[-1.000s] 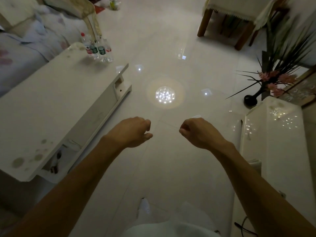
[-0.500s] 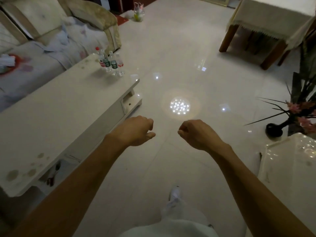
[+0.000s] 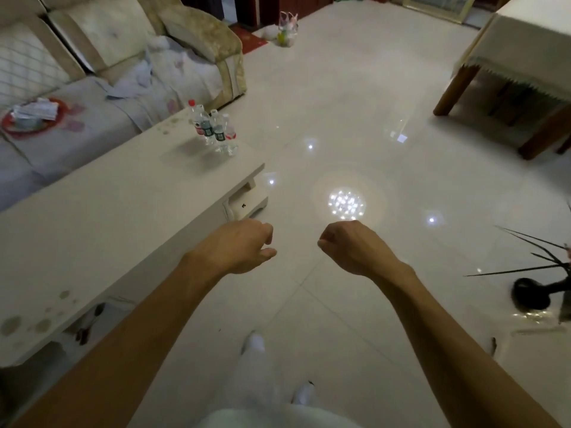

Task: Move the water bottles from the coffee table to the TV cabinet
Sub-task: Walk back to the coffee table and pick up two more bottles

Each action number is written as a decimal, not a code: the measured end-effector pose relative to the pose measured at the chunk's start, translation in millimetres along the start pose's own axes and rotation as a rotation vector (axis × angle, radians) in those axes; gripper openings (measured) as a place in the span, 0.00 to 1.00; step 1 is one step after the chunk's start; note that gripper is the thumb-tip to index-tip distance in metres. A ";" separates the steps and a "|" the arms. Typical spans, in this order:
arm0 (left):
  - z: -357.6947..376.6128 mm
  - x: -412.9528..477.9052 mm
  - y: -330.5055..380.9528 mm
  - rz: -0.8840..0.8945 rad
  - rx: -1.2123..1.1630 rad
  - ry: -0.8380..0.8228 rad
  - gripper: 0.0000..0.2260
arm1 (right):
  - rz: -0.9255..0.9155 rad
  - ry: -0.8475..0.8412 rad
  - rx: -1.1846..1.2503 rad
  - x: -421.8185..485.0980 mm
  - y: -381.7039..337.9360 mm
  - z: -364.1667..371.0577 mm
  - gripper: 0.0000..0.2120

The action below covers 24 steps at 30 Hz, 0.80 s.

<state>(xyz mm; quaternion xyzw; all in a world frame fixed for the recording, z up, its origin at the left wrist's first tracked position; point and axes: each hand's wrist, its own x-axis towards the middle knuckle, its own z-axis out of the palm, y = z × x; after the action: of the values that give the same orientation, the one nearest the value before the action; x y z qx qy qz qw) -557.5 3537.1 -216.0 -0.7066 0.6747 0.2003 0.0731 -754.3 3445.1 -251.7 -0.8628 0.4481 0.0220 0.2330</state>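
Observation:
Several clear water bottles (image 3: 214,131) with red and green labels stand close together at the far end of the white coffee table (image 3: 108,211), on my left. My left hand (image 3: 239,247) and my right hand (image 3: 352,247) hang in front of me over the floor, fingers loosely curled, holding nothing. Both are well short of the bottles. Only a glossy white corner of the TV cabinet (image 3: 543,359) shows at the lower right edge.
A sofa (image 3: 123,66) with cloths and a red plate runs behind the coffee table. A black vase (image 3: 530,296) with spiky leaves stands by the cabinet. A cloth-covered wooden table (image 3: 522,57) is at the far right. Shiny tiled floor lies between them.
The view has swung left and up: the TV cabinet and the plant slid toward the right edge, while the bottles and sofa came further into view. Both hands keep the same pose.

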 end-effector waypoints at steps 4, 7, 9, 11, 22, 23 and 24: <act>-10.5 40.5 -27.5 -0.002 -0.018 -0.006 0.17 | -0.001 -0.028 -0.023 51.7 -2.8 -8.0 0.16; -22.3 77.8 -52.3 -0.005 -0.052 0.001 0.17 | 0.026 -0.035 -0.057 95.1 -8.2 -14.6 0.16; -33.5 105.5 -70.6 0.011 -0.067 0.019 0.17 | 0.052 -0.032 -0.086 125.9 -13.2 -21.1 0.16; -48.0 131.2 -88.8 0.028 -0.090 0.046 0.17 | 0.071 -0.047 -0.095 157.6 -19.4 -28.4 0.16; -109.2 222.1 -184.7 0.043 -0.074 0.019 0.16 | 0.065 -0.074 -0.089 295.1 -56.6 -58.6 0.16; -111.5 229.2 -190.7 0.038 -0.074 0.011 0.16 | 0.061 -0.078 -0.100 304.8 -56.9 -60.0 0.17; -113.6 236.3 -196.1 0.032 -0.074 0.007 0.16 | 0.058 -0.078 -0.107 313.8 -57.1 -61.5 0.17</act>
<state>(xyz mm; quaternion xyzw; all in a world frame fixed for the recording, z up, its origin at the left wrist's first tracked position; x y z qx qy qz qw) -341.6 3291.7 -235.7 -0.6986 0.6783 0.2241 0.0414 -532.6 3207.8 -252.6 -0.8593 0.4614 0.0863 0.2031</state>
